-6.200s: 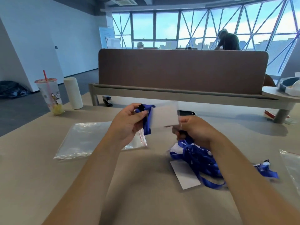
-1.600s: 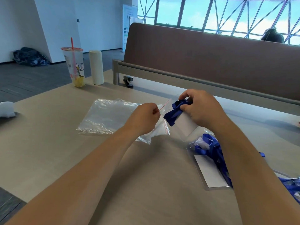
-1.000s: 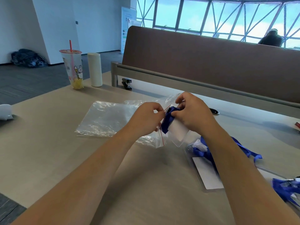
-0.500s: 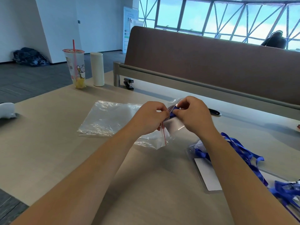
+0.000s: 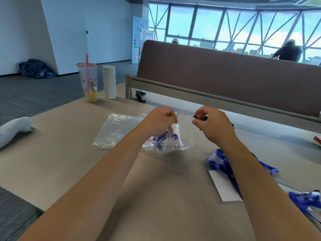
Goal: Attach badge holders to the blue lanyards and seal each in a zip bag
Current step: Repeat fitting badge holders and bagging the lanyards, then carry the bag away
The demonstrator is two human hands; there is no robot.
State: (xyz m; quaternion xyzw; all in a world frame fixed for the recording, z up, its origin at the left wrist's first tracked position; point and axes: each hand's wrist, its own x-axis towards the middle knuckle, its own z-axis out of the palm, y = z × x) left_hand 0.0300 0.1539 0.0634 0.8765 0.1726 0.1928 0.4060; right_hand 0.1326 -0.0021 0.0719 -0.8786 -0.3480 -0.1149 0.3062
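The left hand (image 5: 159, 122) and the right hand (image 5: 212, 124) each pinch an end of the zip bag (image 5: 175, 138) at its red seal strip (image 5: 184, 114), fingers (image 5: 198, 121) clamped together. The bag sags below the fingers with a blue lanyard (image 5: 160, 139) bunched inside; its badge holder is hard to make out. The right forearm hides part of the spare lanyards (image 5: 218, 162) on the tabletop (image 5: 69, 153).

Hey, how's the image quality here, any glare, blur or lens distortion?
Head view, lighting: even daylight from the windows, sky not washed out. Head view, distortion: the wide lens bends their frames and swells the forearms. Head view, glare: mild sheen on the zip bag pinched by the left hand and right hand; the lanyard inside looks hazy.
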